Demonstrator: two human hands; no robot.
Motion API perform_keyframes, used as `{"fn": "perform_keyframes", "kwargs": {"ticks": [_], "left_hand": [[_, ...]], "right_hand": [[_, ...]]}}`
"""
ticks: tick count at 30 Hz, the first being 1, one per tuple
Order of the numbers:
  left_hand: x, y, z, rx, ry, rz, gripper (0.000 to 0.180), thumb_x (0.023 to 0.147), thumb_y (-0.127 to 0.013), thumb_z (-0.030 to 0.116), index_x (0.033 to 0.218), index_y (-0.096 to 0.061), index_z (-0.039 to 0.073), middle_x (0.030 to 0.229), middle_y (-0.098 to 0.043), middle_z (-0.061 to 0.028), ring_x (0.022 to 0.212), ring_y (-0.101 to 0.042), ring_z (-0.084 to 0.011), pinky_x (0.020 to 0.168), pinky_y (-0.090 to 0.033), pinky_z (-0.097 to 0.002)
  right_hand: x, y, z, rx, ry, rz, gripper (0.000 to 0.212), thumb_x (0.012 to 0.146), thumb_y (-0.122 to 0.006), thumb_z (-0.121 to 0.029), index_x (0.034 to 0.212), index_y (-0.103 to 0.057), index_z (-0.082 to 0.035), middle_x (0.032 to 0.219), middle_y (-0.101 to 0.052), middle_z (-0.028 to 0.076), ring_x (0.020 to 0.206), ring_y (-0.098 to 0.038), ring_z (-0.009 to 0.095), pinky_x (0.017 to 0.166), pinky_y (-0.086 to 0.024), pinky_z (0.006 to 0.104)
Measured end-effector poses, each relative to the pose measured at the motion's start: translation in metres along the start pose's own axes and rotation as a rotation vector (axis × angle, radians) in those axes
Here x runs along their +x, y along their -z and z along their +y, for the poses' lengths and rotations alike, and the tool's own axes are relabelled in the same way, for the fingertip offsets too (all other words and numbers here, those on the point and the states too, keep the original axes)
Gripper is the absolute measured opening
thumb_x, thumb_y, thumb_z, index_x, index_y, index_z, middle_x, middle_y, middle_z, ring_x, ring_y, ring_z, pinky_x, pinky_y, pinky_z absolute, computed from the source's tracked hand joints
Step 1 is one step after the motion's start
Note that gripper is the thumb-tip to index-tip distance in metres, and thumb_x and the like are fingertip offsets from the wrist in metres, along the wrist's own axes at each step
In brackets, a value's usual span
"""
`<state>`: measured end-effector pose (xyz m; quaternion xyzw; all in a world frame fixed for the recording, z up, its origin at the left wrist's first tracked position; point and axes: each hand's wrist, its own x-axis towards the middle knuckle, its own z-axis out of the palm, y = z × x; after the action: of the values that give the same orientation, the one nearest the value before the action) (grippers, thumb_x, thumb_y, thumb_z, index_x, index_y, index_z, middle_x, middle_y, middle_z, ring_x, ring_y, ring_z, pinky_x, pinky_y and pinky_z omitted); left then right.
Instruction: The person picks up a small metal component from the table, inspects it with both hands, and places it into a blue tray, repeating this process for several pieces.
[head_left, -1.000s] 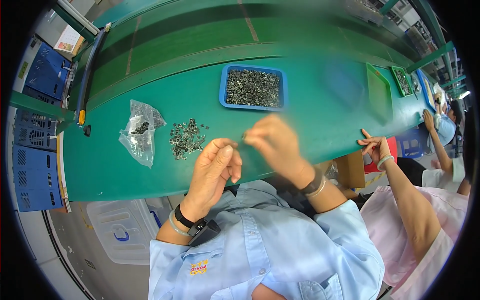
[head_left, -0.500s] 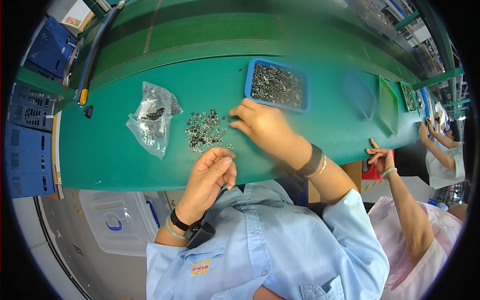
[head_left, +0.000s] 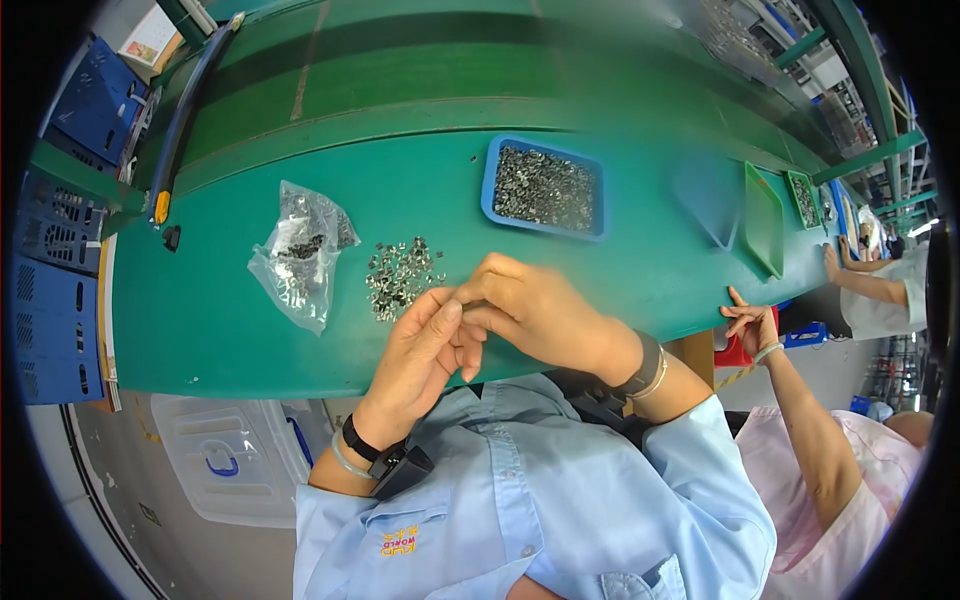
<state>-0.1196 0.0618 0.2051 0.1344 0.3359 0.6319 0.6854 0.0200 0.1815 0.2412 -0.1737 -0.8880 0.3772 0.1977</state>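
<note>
On the green tabletop (head_left: 240, 355) lies a loose pile of small shiny metal pieces (head_left: 400, 275). Just nearer than the pile, my left hand (head_left: 425, 345) is curled with its thumb against the forefinger. My right hand (head_left: 525, 310) meets it there, its fingertips pinched together beside the left thumb. Whatever the fingertips hold is too small or too hidden to make out. Beyond my right hand stands a blue tray (head_left: 602, 205) filled with similar small metal pieces. Left of the pile rests a clear plastic bag (head_left: 300, 265) with more pieces inside.
To the right are a translucent tray (head_left: 712, 210), a green tray (head_left: 765, 220) and a smaller green tray of parts (head_left: 803, 200). A co-worker's hand (head_left: 750, 325) is at the table's right edge. Blue crates (head_left: 60, 330) stand left; a clear lidded box (head_left: 225, 460) sits below the table.
My right hand has come from beside the pile, nearer and leftward, to meet my left hand. The whole view has shifted slightly.
</note>
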Motion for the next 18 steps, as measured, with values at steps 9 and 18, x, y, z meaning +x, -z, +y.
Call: {"fn": "perform_keyframes", "kwargs": {"ticks": [9,18], "left_hand": [[0.007,0.013,-0.011,-0.035,0.027,-0.037,0.014,0.098,-0.049,0.018,0.101,-0.051,0.004,0.082,-0.06,-0.0063,0.061,-0.055,-0.0127,0.051,-0.044,-0.0247],[0.008,0.011,-0.01,-0.037,0.099,-0.14,0.013,0.097,-0.047,0.014,0.104,-0.051,0.003,0.081,-0.059,-0.0077,0.062,-0.055,-0.0147,0.05,-0.043,-0.0254]], "right_hand": [[0.077,0.05,0.064,-0.656,0.132,0.129,0.017,0.08,-0.066,-0.02,0.09,-0.066,-0.007,0.09,-0.059,0.007,0.085,-0.055,0.027,0.075,-0.045,0.0376],[0.119,0.025,0.086,-1.167,-0.131,-0.166,0.012,0.078,-0.061,-0.018,0.084,-0.07,-0.012,0.094,-0.062,0.004,0.097,-0.056,0.023,0.084,-0.042,0.0419]]}}
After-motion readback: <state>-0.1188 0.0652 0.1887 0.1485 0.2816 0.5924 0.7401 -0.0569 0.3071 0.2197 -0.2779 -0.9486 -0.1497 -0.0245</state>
